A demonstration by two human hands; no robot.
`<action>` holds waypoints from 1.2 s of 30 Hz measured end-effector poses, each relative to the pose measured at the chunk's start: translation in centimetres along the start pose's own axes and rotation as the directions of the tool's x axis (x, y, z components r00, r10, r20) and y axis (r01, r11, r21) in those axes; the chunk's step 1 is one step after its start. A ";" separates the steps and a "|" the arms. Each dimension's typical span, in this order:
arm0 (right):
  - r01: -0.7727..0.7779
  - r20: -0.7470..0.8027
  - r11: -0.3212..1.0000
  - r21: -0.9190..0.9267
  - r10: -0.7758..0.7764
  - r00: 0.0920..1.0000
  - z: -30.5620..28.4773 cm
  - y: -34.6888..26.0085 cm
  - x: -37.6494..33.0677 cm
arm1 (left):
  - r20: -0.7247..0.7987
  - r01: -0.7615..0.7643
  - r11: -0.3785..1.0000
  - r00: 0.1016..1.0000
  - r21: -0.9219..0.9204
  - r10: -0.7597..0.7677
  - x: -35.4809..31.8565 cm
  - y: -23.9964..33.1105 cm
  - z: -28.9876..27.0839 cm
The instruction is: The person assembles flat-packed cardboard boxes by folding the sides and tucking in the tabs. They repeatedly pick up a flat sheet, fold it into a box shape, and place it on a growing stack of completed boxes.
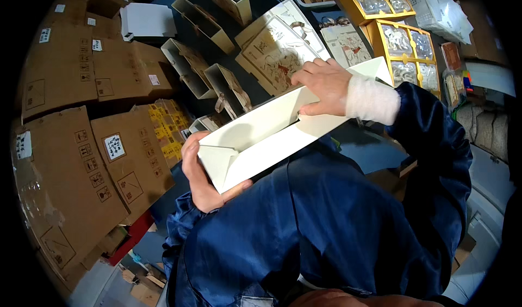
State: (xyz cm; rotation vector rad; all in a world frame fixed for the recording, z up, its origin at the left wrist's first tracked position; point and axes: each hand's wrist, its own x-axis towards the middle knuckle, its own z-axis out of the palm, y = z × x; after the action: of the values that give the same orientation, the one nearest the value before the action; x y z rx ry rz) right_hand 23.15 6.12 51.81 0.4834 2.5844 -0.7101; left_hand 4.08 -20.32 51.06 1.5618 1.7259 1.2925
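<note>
A long cream-white paper bag (283, 146) lies aslant in front of my body, its open side facing up and its flaps partly folded in. At its left end, my left hand (202, 179) is closed round the corner, with the fingers on the far side and the thumb along the near lower edge. Toward the right end, my right hand (326, 87) grips the far wall; its thumb reaches inside near a dark gap between the flaps. Beyond the bag lies a stack of flat printed bags (280, 54).
Several standing paper bags (187, 68) with ribbon handles occupy the dark table at the far left. Big brown cartons (60, 171) are stacked along the left, with a white box (147, 20) on top. Yellow trays (399, 43) of wrapped items stand at the far right.
</note>
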 end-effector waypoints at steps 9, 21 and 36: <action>0.293 -0.757 0.953 0.074 -0.137 0.639 -5.7 4.1 0.5 | -0.475 0.198 0.934 0.818 -0.296 -0.324 3.3 -1.6 -6.6; 0.355 -0.415 0.218 0.909 0.389 0.822 2.8 11.2 0.7 | -0.491 0.005 0.621 0.607 -0.784 -0.624 0.8 -14.6 -12.2; 0.485 -0.512 0.168 0.859 0.330 0.793 3.8 5.2 4.5 | -0.063 0.165 0.172 0.518 -0.971 -0.853 -3.7 -25.3 1.7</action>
State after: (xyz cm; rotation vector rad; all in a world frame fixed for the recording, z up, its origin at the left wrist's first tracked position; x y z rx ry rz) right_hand 22.70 9.24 44.63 1.0912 2.1440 -2.8113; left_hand -6.12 -20.87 27.58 -0.2872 1.1806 1.8876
